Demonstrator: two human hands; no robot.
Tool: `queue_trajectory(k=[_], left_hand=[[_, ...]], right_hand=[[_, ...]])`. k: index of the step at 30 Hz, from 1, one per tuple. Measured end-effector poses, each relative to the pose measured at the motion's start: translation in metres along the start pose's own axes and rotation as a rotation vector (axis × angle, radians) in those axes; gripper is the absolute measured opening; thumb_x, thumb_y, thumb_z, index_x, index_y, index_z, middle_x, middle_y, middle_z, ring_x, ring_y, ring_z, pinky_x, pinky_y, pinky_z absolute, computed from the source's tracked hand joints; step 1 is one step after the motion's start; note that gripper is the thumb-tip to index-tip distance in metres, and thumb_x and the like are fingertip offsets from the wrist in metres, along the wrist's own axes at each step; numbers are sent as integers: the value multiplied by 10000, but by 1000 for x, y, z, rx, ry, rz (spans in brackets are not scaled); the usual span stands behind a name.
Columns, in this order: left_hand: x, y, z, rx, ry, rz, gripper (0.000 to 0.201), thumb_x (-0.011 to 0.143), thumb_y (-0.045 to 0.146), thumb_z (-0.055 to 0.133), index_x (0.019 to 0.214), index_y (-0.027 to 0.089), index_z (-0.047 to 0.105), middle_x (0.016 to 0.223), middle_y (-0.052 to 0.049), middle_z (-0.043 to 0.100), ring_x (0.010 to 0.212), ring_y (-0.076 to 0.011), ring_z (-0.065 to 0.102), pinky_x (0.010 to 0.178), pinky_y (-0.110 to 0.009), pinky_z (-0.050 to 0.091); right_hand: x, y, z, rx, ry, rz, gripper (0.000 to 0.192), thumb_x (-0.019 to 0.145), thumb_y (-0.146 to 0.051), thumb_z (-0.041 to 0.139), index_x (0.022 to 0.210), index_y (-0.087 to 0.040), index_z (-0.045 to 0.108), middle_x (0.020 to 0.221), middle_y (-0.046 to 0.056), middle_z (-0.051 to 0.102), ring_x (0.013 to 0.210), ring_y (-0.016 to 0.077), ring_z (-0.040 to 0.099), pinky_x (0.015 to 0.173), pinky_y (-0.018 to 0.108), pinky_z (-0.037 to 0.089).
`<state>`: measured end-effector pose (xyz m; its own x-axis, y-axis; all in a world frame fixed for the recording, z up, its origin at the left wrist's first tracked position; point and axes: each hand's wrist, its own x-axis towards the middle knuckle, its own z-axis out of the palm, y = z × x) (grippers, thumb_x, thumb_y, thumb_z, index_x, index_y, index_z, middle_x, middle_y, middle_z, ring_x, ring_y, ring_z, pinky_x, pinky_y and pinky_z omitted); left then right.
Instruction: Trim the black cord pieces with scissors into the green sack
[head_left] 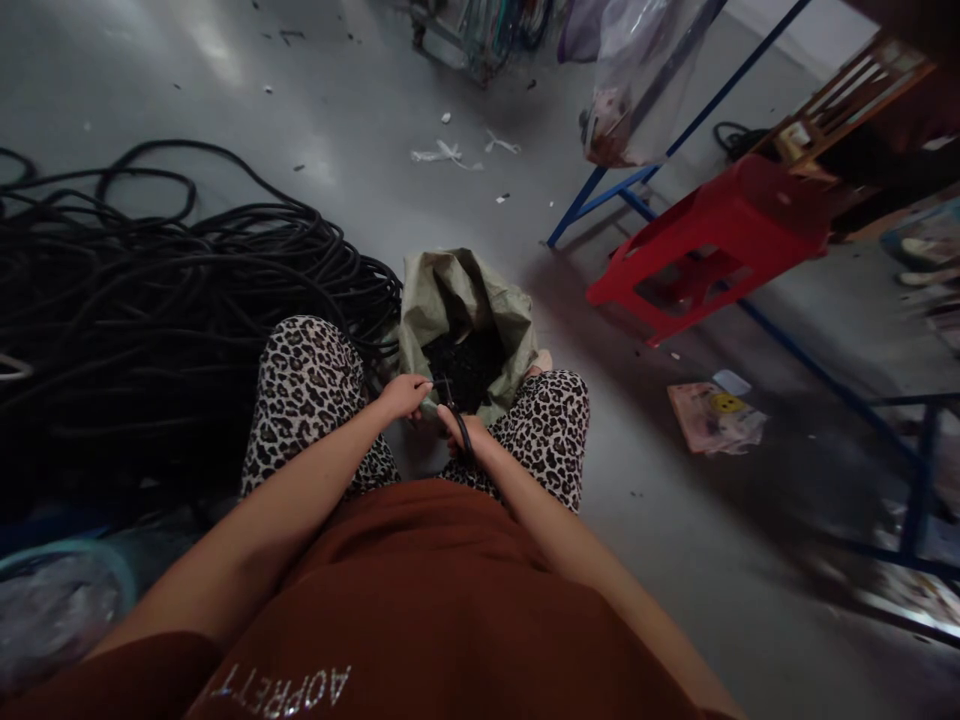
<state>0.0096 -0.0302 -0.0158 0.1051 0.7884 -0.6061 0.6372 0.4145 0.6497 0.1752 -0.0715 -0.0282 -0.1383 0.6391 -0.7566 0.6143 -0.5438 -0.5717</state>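
Note:
My left hand (406, 396) is closed in a pinch at the near left rim of an open olive-green sack (420, 310). A small, thin dark piece (439, 382) sticks out from its fingertips, too small to name. Just to the right, my right hand (457, 428) is wrapped round a pair of scissors (466, 440) with black loop handles. Their blades point away from me, close to the left fingertips; whether they touch the dark piece I cannot tell. Black scraps (469, 370) lie inside the sack, which stands on the floor between my knees.
A large heap of black cable or tubing (187, 270) covers the floor at left. A tub with clear plastic (112, 560) stands at lower left. On the right are a red stool (675, 260), a blue metal frame (607, 195) and a printed packet (712, 415). White scraps (446, 155) lie ahead.

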Motion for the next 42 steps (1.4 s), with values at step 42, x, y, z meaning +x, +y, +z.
queue_trajectory(k=[42], left_hand=[[1,-2,5,-119,-30,-11,363,882,287,416,1198,149,532,842,-28,649,481,-93,594,419,-186,443]], right_hand=[[-1,-1,-5,42,98,34,683,803,-708,360,725,-92,645,493,81,570,378,156,535,383,240,453]])
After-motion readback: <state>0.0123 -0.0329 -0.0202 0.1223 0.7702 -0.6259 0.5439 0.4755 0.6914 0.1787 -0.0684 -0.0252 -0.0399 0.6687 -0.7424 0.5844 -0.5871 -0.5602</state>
